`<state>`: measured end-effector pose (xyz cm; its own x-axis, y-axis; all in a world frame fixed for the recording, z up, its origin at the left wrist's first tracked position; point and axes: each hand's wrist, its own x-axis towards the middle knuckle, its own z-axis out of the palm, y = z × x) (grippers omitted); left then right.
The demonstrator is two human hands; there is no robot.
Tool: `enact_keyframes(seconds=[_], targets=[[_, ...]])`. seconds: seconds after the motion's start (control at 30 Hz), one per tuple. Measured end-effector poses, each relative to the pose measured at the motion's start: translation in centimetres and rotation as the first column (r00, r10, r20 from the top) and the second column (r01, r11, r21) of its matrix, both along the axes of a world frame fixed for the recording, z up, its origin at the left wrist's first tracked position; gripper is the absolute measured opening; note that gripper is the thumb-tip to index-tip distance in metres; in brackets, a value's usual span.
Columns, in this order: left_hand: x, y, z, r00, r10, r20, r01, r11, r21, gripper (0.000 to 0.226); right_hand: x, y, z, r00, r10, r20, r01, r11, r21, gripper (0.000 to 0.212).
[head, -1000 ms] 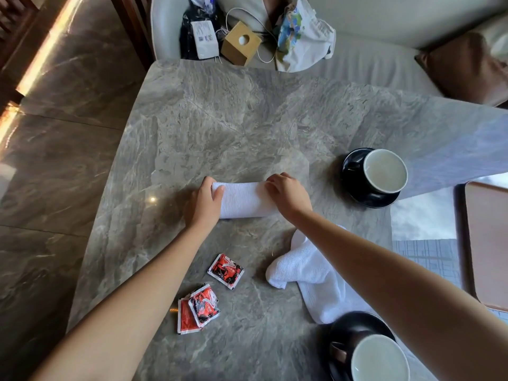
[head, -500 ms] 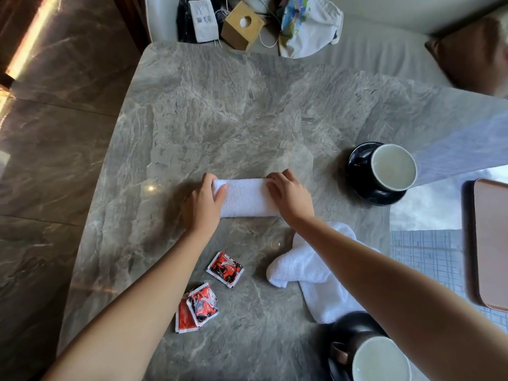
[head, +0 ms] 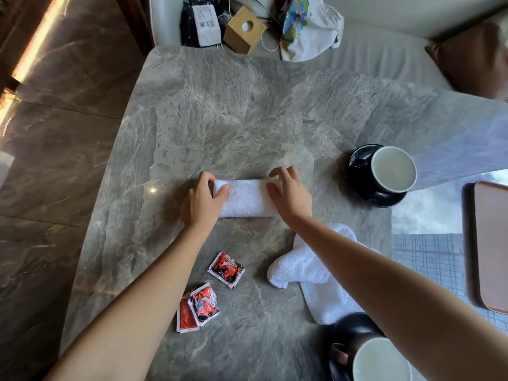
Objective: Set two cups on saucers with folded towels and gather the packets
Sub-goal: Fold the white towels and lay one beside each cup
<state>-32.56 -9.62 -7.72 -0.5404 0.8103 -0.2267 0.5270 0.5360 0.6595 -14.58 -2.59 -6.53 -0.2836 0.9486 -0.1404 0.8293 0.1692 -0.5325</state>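
Note:
A white towel [head: 246, 198] folded into a narrow strip lies across the middle of the grey marble table [head: 247, 111]. My left hand [head: 202, 200] grips its left end, thumb over the top. My right hand [head: 288, 195] holds its right end with curled fingers. A second white towel [head: 308, 270] lies crumpled under my right forearm. One cup [head: 393, 173] stands on a black saucer [head: 360, 185] at the right. Another cup [head: 382, 361] on a black saucer [head: 349, 328] sits at the bottom edge. A red packet [head: 226, 269] lies alone, with two more packets [head: 198, 307] overlapping near my left forearm.
A wooden tray [head: 492, 243] lies at the right, beyond the table edge. Behind the table a sofa [head: 384, 56] carries a cardboard box [head: 243, 33], a black bag [head: 198, 22] and a white bag [head: 308, 26]. A brown cushion [head: 472, 53] is at the upper right.
Both hands have stayed on the ends of the folded towel; my fingers have shifted slightly on it. The rest of the apparent motion is the camera's.

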Motion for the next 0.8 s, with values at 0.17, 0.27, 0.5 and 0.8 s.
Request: enact_keyframes(seconds=[0.17, 0.27, 0.5, 0.8], targets=[[-0.1, -1.6, 1.3, 0.974, 0.220, 0.052, -0.221, 0.975, 0.005, 0.034, -1.1, 0.6, 2.4, 0.962, 0.256, 0.092, -0.268, 0.947, 0.179, 0.036], [0.3, -3.8, 1.9, 0.953, 0.137, 0.269, -0.089, 0.979, -0.184, 0.028, -2.5, 0.7, 2.8, 0.871, 0.469, 0.145, -0.476, 0.879, 0.012, 0.040], [6.0, -4.6, 5.1, 0.025, 0.424, 0.905, -0.224, 0.885, -0.408, 0.037, -4.0, 1.3, 1.3, 0.906, 0.398, 0.143, -0.355, 0.899, -0.256, 0.052], [7.6, -1.6, 3.1, 0.171, 0.510, 0.843, -0.389, 0.821, -0.418, 0.019, -0.9, 1.1, 1.7, 0.988, -0.026, -0.153, -0.076, 0.781, -0.620, 0.022]])
